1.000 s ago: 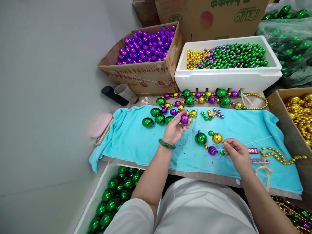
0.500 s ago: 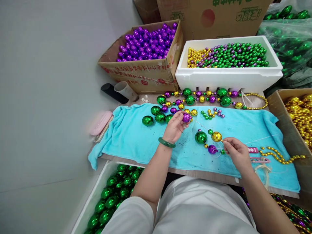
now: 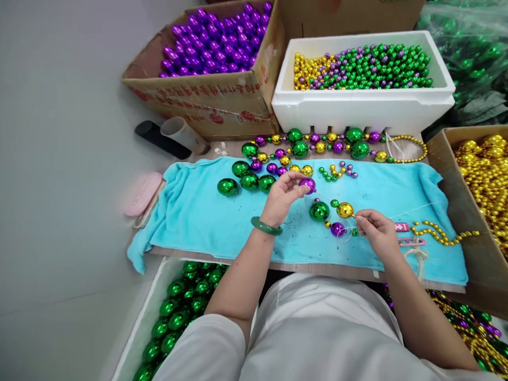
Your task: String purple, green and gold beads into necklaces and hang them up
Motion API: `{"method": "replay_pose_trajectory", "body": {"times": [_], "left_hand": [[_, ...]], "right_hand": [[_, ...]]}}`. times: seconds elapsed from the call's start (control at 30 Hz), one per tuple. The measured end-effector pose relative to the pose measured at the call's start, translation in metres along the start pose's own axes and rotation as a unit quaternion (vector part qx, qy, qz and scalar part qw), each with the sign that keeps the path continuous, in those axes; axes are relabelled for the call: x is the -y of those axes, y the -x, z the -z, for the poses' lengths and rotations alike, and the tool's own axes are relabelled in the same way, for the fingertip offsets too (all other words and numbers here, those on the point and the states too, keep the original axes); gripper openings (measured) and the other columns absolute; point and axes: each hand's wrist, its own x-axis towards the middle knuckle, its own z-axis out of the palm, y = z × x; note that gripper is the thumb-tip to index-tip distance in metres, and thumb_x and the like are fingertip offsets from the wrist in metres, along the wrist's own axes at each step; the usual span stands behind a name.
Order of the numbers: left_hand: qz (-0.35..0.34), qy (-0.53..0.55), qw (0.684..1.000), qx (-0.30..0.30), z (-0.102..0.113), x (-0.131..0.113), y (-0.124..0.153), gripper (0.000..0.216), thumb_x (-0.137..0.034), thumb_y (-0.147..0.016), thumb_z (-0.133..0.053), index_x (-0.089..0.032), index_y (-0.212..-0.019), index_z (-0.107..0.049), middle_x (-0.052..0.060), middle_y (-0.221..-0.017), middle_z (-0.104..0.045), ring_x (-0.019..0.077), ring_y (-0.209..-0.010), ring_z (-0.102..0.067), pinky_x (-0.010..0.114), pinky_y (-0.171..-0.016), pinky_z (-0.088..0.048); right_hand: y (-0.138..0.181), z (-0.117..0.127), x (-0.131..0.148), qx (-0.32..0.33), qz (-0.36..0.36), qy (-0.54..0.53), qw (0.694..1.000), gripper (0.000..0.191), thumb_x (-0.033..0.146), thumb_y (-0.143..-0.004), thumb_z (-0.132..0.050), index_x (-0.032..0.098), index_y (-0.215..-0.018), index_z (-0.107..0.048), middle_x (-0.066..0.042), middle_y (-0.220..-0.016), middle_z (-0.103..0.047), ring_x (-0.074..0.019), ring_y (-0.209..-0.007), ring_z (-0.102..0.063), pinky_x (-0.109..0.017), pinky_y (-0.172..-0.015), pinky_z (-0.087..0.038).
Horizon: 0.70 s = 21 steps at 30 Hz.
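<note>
My left hand [image 3: 283,196] pinches a shiny purple bead [image 3: 307,185] above the blue towel [image 3: 190,211]. A thin clear string [image 3: 323,196] leads from this bead to a small green bead [image 3: 334,203] and a large gold bead [image 3: 345,210]. Just right of the gold bead, my right hand [image 3: 375,227] grips the string between thumb and fingers. Below lie a large green bead [image 3: 319,211] and another purple bead [image 3: 338,229] with small beads between them. Several loose large green beads [image 3: 249,181] rest left of my left hand.
A finished-looking bead strand [image 3: 299,150] lies along the towel's back edge. Behind stand a carton of purple beads [image 3: 254,90] and a white foam box [image 3: 361,106]. A carton of gold beads [image 3: 448,174] is at right; pink scissors-like snips [image 3: 413,242] lie near it.
The view has tipped downward, so the scene sits higher and further left. The purple bead in my left hand is now closer to the small green bead on the string.
</note>
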Motion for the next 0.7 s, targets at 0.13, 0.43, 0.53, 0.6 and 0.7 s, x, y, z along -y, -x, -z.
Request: {"method": "replay_pose_trajectory", "body": {"times": [0.13, 0.43, 0.53, 0.6, 0.7], "left_hand": [[0.038, 0.029, 0.999, -0.008, -0.0017, -0.0005, 0.0006, 0.026, -0.026, -0.066, -0.077, -0.016, -0.087, -0.065, 0.003, -0.082, -0.066, 0.0111, -0.069, -0.059, 0.022, -0.057, -0.045], [0.011, -0.004, 1.0, 0.012, -0.0058, -0.0048, 0.0056, 0.029, -0.029, -0.068, -0.076, -0.017, -0.092, -0.067, 0.003, -0.086, -0.067, 0.0106, -0.071, -0.058, 0.021, -0.057, -0.046], [0.013, -0.016, 1.0, 0.014, -0.0053, -0.0054, 0.006, 0.03, -0.029, -0.068, -0.076, -0.019, -0.094, -0.068, 0.002, -0.089, -0.067, 0.0106, -0.074, -0.059, 0.022, -0.058, -0.046], [0.007, -0.032, 0.999, 0.015, -0.0046, -0.0057, 0.0066, 0.03, -0.027, -0.067, -0.076, -0.019, -0.096, -0.068, 0.002, -0.092, -0.067, 0.0111, -0.076, -0.059, 0.022, -0.059, -0.046], [0.017, -0.027, 0.999, 0.031, -0.0038, -0.0057, 0.0082, 0.03, -0.027, -0.069, -0.075, -0.02, -0.098, -0.069, 0.003, -0.095, -0.068, 0.0111, -0.077, -0.059, 0.022, -0.06, -0.046]], "right_hand": [[-0.001, 0.0, 0.0002, 0.015, -0.045, -0.039, 0.998, 0.027, 0.043, -0.07, -0.069, 0.017, -0.075, -0.061, 0.004, -0.052, -0.05, -0.0081, -0.047, -0.043, -0.022, -0.046, -0.034], [-0.0027, -0.0013, -0.0029, 0.02, -0.029, -0.03, 0.999, 0.028, 0.044, -0.069, -0.068, 0.017, -0.075, -0.061, 0.004, -0.052, -0.05, -0.008, -0.048, -0.043, -0.022, -0.046, -0.034], [-0.0027, 0.0005, -0.0046, 0.022, -0.032, -0.039, 0.998, 0.027, 0.042, -0.07, -0.069, 0.017, -0.075, -0.061, 0.004, -0.052, -0.051, -0.0077, -0.048, -0.043, -0.021, -0.046, -0.035], [-0.0022, 0.0009, -0.0054, 0.017, -0.038, -0.046, 0.998, 0.026, 0.041, -0.069, -0.069, 0.017, -0.075, -0.061, 0.004, -0.052, -0.051, -0.0074, -0.047, -0.043, -0.021, -0.046, -0.034], [-0.0007, 0.0003, -0.0062, 0.004, -0.045, -0.053, 0.998, 0.024, 0.039, -0.07, -0.069, 0.017, -0.074, -0.061, 0.004, -0.053, -0.051, -0.007, -0.047, -0.043, -0.02, -0.046, -0.034]]}}
